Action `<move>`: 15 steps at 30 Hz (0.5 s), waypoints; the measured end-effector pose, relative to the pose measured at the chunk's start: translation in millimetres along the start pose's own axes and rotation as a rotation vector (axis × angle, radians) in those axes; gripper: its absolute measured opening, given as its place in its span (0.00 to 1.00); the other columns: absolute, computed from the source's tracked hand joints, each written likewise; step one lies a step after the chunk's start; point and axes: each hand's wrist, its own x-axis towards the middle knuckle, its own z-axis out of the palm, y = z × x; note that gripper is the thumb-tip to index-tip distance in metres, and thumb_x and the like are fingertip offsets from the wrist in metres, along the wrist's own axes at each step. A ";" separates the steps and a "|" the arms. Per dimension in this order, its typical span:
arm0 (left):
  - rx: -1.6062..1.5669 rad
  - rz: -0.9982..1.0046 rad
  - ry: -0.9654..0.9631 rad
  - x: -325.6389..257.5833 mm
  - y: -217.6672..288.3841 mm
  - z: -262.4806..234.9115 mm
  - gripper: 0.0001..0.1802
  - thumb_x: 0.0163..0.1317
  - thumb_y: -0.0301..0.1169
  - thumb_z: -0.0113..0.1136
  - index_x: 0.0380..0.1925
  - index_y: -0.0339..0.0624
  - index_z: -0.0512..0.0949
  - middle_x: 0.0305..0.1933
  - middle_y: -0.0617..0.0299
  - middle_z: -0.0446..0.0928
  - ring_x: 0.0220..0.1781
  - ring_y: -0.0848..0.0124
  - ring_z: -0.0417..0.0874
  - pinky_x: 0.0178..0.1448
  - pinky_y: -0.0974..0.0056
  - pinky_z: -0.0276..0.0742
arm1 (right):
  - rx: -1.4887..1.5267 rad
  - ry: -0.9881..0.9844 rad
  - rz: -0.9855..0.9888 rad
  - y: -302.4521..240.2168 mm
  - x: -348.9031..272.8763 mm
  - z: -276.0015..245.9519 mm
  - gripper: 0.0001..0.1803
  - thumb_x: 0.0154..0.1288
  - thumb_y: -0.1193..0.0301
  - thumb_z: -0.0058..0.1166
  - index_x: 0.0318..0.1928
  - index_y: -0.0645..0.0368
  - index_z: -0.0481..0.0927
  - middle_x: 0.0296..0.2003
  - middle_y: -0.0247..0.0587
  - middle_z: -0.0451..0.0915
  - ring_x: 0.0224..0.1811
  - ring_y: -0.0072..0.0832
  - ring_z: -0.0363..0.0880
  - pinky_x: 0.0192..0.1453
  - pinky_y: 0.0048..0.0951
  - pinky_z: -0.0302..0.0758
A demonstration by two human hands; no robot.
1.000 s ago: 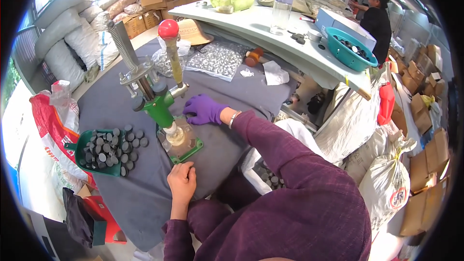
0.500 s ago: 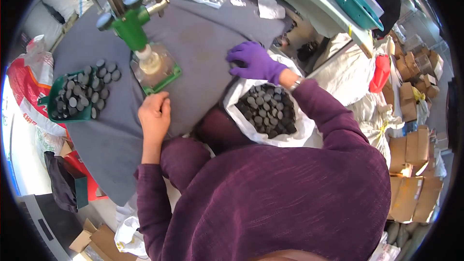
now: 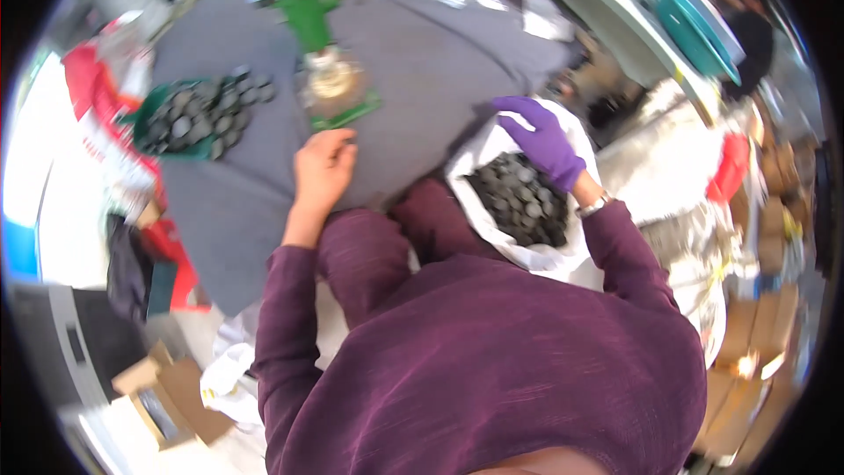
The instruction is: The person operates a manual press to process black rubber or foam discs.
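— Where is each hand, taking the green press (image 3: pixel 327 70) as the marker?

— The left hand (image 3: pixel 323 169), bare, rests on the grey cloth of the desk (image 3: pixel 440 79) just at the near edge of the press's green base plate. Its fingers (image 3: pixel 338 142) are curled loosely inward; whether they pinch anything small I cannot tell, as the picture is blurred. The right hand (image 3: pixel 543 139), in a purple glove, is well off to the right of the press and nearer the person, over the mouth of a white plastic bag (image 3: pixel 492 145).

— And the dark discs?

— Two lots. The bag holds a heap of round, flat, dark discs (image 3: pixel 519 202), matt and dull, and they lie directly under and just nearer the person than the gloved fingers (image 3: pixel 519 114), which are spread and hold nothing. The right hand is plainly the nearer one to that heap. More discs of the same kind (image 3: pixel 198 110) lie in and beside a green tray (image 3: pixel 149 119) to the left of the press, closer to the left hand.

— Any long axis to speak of?

— Not in the discs, being round. The press stands upright, its column rising away from the base plate; the bag is soft and crumpled, its mouth open upward.
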 end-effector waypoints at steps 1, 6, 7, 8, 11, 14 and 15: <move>-0.025 0.001 -0.015 -0.1 -2.1 2.4 0.11 0.51 0.23 0.64 0.36 0.41 0.81 0.29 0.54 0.79 0.30 0.61 0.81 0.36 0.60 0.77 | 0.020 0.012 -0.057 -8.0 9.5 0.4 0.17 0.65 0.67 0.58 0.54 0.56 0.80 0.50 0.42 0.81 0.54 0.34 0.78 0.60 0.33 0.72; -0.051 -0.118 0.052 -8.3 3.0 -38.1 0.11 0.51 0.21 0.64 0.36 0.41 0.81 0.34 0.55 0.80 0.37 0.59 0.82 0.41 0.59 0.77 | -0.022 0.033 -0.285 -62.1 61.1 17.7 0.18 0.64 0.69 0.58 0.54 0.58 0.80 0.51 0.43 0.81 0.57 0.35 0.77 0.62 0.33 0.71; 0.082 -0.043 0.142 -10.7 -0.8 -51.2 0.11 0.51 0.21 0.64 0.36 0.41 0.81 0.35 0.55 0.80 0.39 0.58 0.82 0.43 0.59 0.77 | -0.007 0.024 -0.302 -67.4 67.7 20.6 0.18 0.64 0.69 0.58 0.54 0.58 0.80 0.51 0.43 0.81 0.57 0.35 0.77 0.62 0.33 0.71; 0.131 -0.104 0.199 -14.5 -9.4 -65.1 0.12 0.51 0.22 0.64 0.37 0.42 0.81 0.36 0.56 0.81 0.42 0.58 0.81 0.45 0.58 0.77 | 0.039 0.037 -0.305 -72.9 74.7 23.1 0.17 0.64 0.69 0.58 0.53 0.59 0.80 0.51 0.43 0.81 0.57 0.35 0.77 0.61 0.33 0.71; 0.281 -0.249 0.350 -28.3 -46.5 -105.6 0.13 0.52 0.23 0.64 0.40 0.43 0.81 0.38 0.57 0.81 0.42 0.60 0.82 0.47 0.59 0.77 | 0.088 0.046 -0.326 -75.1 89.1 34.0 0.17 0.65 0.70 0.58 0.53 0.59 0.80 0.51 0.43 0.81 0.56 0.35 0.77 0.61 0.33 0.71; 0.423 -0.317 0.491 -34.9 -81.8 -141.1 0.14 0.54 0.27 0.64 0.42 0.38 0.80 0.37 0.56 0.82 0.37 0.64 0.84 0.41 0.61 0.80 | 0.077 0.037 -0.317 -62.8 91.6 54.2 0.17 0.65 0.69 0.58 0.53 0.59 0.80 0.50 0.44 0.81 0.56 0.35 0.78 0.60 0.33 0.72; 0.224 -0.546 0.581 -28.9 -90.9 -151.4 0.15 0.57 0.28 0.64 0.43 0.33 0.79 0.36 0.55 0.81 0.32 0.66 0.83 0.34 0.65 0.78 | 0.122 0.006 -0.232 -53.3 89.9 61.5 0.17 0.65 0.69 0.57 0.53 0.59 0.80 0.50 0.44 0.81 0.55 0.35 0.78 0.59 0.33 0.72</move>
